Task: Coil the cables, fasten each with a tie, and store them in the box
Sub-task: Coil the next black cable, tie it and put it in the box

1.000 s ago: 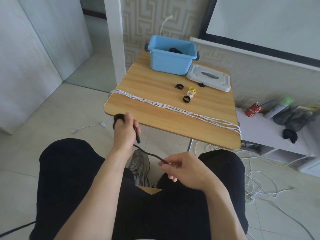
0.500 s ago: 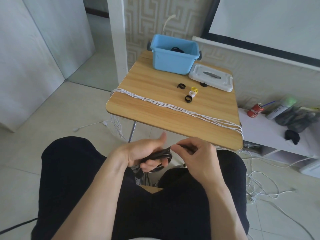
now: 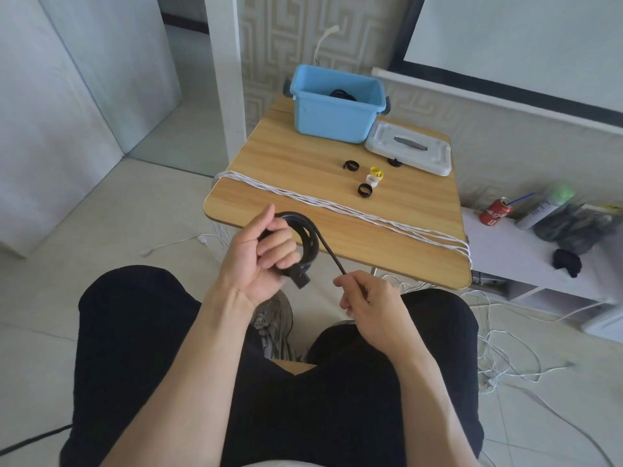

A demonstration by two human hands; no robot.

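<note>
Fingers of the left hand (image 3: pixel 261 256) curl through a coiled black cable (image 3: pixel 305 242), gripping it just in front of the desk's (image 3: pixel 303 153) near edge. The right hand (image 3: pixel 365 299) pinches the cable's straight tail between fingertips and thumb, below the coil.

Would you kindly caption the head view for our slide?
Left hand holds a coiled black cable; right hand pinches its free end.

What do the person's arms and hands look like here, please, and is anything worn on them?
Both forearms are bare to the frame's lower edge, with no sleeves in view. The left hand and right hand carry no gloves, rings, watch or wristband that can be seen.
</note>
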